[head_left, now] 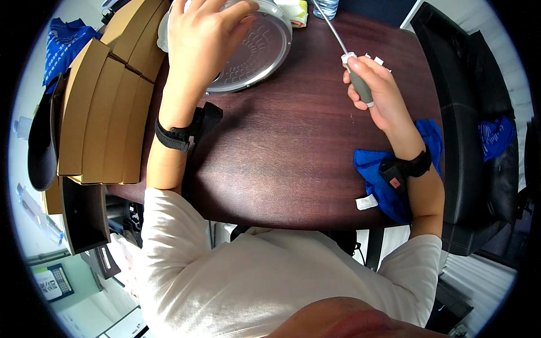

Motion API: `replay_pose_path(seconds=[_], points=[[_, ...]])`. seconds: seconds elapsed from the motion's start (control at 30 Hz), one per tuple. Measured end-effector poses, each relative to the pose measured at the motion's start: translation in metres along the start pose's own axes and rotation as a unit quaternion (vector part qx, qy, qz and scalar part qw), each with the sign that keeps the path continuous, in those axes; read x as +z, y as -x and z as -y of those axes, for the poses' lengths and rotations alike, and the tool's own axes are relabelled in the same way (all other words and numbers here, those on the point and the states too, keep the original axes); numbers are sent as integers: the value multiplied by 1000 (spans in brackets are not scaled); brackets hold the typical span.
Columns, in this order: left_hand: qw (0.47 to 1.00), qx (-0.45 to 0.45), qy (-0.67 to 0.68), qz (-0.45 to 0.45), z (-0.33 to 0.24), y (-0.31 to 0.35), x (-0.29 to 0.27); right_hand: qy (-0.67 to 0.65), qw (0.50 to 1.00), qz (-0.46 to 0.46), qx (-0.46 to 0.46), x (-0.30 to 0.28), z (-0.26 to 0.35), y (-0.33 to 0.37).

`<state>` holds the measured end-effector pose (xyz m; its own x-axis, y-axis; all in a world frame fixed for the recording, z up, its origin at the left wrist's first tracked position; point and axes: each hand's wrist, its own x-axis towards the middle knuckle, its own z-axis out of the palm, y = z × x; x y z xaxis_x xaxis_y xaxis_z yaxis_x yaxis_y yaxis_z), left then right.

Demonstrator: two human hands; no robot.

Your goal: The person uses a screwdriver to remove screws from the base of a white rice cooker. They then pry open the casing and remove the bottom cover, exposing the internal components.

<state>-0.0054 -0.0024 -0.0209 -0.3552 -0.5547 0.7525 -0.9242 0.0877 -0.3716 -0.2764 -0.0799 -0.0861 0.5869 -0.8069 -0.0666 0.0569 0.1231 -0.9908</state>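
My right hand (375, 87) is wrapped round the grey-green handle of a screwdriver (361, 84), thumb near the white collar. Its long metal shaft points up and away, toward the far edge of the view. At the far left of the table, my left hand (205, 36) is over a round, silver-rimmed, see-through object (256, 59) with a ring pattern on its face. The fingers of that hand are bent and seem to hold the object; some fingertips are cut off by the frame's top edge.
Brown cardboard boxes (104, 112) stand along the table's left side. A blue cloth (375, 163) with a white tag lies under my right forearm. Small white bits (378, 60) lie beyond my right hand. A clear bottle (327, 8) and a black sofa (468, 107) border the table (270, 152).
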Motion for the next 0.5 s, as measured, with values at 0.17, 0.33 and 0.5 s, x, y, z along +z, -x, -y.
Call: replay_pose_path(seconds=[0.17, 0.33, 0.5], points=[[999, 21, -30, 13, -4, 0, 2, 7, 1000, 3, -8, -2, -2, -1], [999, 17, -32, 4, -10, 0, 7, 4, 1000, 8, -10, -1, -4, 0], [998, -14, -54, -9, -18, 0, 7, 7, 1000, 7, -20, -1, -5, 0]])
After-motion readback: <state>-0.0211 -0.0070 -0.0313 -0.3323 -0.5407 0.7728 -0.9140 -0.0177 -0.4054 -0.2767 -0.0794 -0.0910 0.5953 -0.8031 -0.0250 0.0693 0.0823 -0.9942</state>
